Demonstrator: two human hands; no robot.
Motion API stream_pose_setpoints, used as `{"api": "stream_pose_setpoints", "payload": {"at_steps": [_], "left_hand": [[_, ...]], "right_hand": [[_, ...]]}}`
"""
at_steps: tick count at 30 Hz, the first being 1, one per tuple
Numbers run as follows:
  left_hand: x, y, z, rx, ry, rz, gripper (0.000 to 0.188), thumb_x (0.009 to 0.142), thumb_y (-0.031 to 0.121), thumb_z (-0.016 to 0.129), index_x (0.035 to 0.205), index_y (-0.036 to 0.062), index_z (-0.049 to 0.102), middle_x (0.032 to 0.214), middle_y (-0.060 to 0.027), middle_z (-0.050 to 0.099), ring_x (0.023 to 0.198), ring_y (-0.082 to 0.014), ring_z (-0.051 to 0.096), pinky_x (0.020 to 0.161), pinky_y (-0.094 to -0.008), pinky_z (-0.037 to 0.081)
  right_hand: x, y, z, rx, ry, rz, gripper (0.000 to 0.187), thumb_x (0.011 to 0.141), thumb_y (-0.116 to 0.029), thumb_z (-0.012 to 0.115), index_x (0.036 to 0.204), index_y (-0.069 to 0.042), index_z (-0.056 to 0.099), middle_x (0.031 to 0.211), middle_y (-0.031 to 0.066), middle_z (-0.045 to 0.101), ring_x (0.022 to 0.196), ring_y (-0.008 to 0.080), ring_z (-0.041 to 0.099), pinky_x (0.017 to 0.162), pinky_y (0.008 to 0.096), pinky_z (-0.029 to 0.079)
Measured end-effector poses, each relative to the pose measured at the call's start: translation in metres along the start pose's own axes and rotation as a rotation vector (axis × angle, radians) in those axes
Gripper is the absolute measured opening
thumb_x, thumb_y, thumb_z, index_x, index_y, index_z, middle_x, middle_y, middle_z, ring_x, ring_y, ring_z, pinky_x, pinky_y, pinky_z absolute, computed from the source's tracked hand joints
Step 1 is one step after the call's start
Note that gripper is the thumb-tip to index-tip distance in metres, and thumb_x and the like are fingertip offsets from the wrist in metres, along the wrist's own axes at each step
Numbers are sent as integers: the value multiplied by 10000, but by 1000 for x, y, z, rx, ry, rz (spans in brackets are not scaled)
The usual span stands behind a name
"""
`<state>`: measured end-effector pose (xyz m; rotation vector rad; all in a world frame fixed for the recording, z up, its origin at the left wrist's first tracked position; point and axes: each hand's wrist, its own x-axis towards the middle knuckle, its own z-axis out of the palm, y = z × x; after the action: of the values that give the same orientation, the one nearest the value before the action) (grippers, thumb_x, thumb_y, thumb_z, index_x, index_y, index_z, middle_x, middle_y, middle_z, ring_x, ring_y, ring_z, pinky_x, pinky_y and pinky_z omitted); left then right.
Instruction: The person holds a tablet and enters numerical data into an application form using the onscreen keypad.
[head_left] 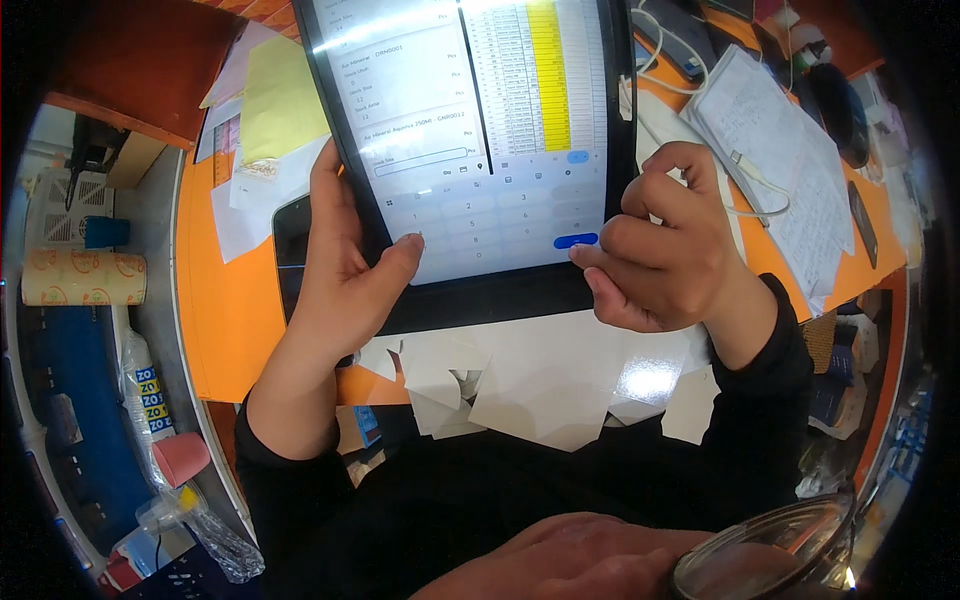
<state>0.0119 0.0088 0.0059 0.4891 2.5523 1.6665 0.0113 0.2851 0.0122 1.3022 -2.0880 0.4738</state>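
In the head view, two hands work at one tablet [485, 215], held over the near middle of the orange surface [225, 330]. The left hand [335, 265] has its grip closed on the tablet's left edge, thumb over the screen; the right hand's [675, 235] grip is curled nearly closed, one fingertip at the one blue key [576, 241]. One yellow sheet [285, 95] lies far left, written pages [765, 150] right under a white cable [762, 190]. The tablet and left hand partly hide one dark flat object [291, 240]; one pair of glasses [775, 555] blocks the near right.
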Motion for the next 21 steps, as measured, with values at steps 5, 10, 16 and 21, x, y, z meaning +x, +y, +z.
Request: {"api": "stream_pose_setpoints", "payload": {"at_steps": [5, 10, 16, 21], "left_hand": [[0, -2, -1, -39, -30, -10, 900, 776, -46, 549, 1484, 66, 5, 1473, -298, 228, 1425, -385, 201, 1151, -507, 124], [-1, -2, -2, -39, -30, 8, 892, 776, -41, 544, 1482, 58, 8, 1475, -294, 223, 1424, -382, 199, 1150, -508, 128], [-1, -1, -1, -40, -30, 18, 888, 770, -50, 533, 1481, 50, 10, 1467, -284, 232, 1422, -369, 199, 1152, -489, 115], [-1, -1, -1, -75, -19, -12, 885, 767, -66, 531, 1478, 41, 16, 1468, -278, 233, 1427, -354, 184, 1154, -467, 101]], "right_hand": [[-2, 0, 2, -3, -5, 3, 135, 664, -180, 642, 664, -106, 756, 578, -16, 531, 650, 131, 502, 805, 415, 372], [0, 0, -1, -8, -19, 3, 139, 665, -179, 638, 664, -106, 756, 576, -13, 535, 657, 133, 501, 803, 412, 373], [-1, 0, 0, -2, 8, 3, 147, 670, -183, 629, 655, -105, 753, 575, -13, 534, 653, 139, 493, 795, 405, 371], [2, -1, -2, -10, -9, 2, 148, 669, -185, 629, 651, -107, 753, 576, -12, 532, 653, 139, 491, 793, 397, 370]]}}
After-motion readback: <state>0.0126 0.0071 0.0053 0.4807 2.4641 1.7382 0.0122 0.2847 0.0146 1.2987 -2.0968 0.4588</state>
